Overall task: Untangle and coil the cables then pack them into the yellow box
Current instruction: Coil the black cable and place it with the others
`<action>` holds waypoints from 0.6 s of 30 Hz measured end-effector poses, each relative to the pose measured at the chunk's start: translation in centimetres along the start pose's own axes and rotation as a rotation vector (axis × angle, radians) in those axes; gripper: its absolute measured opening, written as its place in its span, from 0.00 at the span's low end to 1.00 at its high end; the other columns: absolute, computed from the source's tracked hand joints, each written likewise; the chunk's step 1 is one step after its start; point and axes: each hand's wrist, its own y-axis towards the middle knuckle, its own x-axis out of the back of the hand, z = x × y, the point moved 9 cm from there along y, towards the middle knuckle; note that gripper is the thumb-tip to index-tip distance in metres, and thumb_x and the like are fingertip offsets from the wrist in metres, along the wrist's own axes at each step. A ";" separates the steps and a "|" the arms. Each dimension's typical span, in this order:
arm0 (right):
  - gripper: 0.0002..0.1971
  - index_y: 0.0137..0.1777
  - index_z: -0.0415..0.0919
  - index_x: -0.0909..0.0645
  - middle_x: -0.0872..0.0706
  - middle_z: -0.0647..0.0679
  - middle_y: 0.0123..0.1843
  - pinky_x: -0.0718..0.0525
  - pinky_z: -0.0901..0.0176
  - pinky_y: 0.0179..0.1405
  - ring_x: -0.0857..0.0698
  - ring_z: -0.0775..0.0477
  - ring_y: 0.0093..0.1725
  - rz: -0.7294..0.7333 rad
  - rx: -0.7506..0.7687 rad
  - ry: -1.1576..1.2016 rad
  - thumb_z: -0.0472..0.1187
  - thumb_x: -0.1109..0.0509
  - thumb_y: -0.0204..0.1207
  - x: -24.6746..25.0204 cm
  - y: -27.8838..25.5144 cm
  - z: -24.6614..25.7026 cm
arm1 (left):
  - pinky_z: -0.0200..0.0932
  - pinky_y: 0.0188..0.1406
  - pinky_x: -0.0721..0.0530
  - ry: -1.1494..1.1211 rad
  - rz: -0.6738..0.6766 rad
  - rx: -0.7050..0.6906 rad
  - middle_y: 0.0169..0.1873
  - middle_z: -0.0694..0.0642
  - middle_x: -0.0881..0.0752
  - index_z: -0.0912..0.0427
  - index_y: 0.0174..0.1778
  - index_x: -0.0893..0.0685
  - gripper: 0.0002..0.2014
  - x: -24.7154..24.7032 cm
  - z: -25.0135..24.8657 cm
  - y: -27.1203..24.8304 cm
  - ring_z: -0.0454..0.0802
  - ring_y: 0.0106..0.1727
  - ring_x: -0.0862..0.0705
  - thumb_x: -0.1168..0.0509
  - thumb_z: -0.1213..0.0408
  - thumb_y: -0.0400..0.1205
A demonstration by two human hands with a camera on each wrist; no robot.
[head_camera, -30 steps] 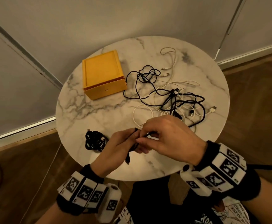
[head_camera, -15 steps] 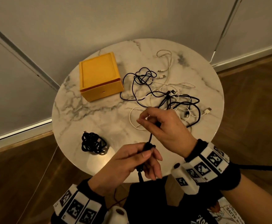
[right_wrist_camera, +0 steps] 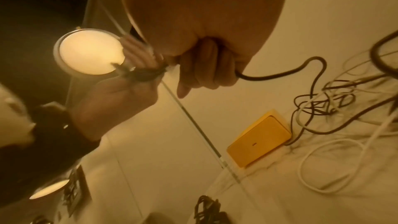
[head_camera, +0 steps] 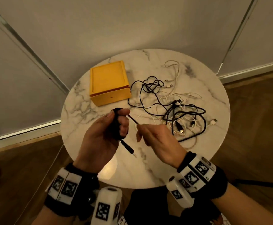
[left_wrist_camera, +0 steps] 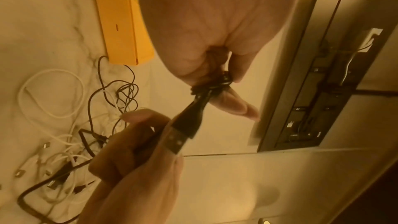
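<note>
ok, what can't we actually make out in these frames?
- Yellow box: closed in every view, contents hidden.
- Black cable: the turns round the left hand are hidden by its fingers in the head view and blurred in the right wrist view.
- Cable pile: strands overlap, so no count.
- Coiled bundle: dark and blurred in the right wrist view.

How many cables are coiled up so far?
2. One black coil is wrapped round the left hand fingers; one finished black bundle lies on the table, visible only from the right wrist.
</note>
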 end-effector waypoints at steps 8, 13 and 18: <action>0.13 0.61 0.45 0.21 0.15 0.46 0.31 0.20 0.47 0.39 0.18 0.44 0.34 0.093 -0.011 -0.230 0.51 0.38 0.83 -4.7 -1.0 0.6 | 0.35 0.47 0.14 -0.144 -0.093 -0.078 0.51 0.59 0.11 0.69 0.65 0.21 0.20 0.8 -0.5 0.4 0.48 0.47 0.12 0.45 0.66 0.80; 0.14 0.56 0.37 0.14 0.09 0.42 0.42 0.17 0.49 0.46 0.13 0.43 0.42 0.200 -0.020 -0.213 0.45 0.36 0.81 -4.7 -0.9 0.7 | 0.38 0.55 0.16 0.051 -0.152 -0.284 0.54 0.58 0.10 0.68 0.65 0.23 0.16 1.8 -2.2 0.4 0.50 0.55 0.12 0.49 0.69 0.84; 0.15 0.43 0.36 0.16 0.13 0.41 0.34 0.20 0.45 0.41 0.16 0.43 0.35 0.222 0.075 -0.204 0.45 0.39 0.82 -4.9 -1.2 2.5 | 0.43 0.58 0.18 0.406 -0.214 -0.487 0.55 0.57 0.11 0.67 0.67 0.26 0.15 2.7 -4.4 0.3 0.54 0.58 0.14 0.49 0.68 0.87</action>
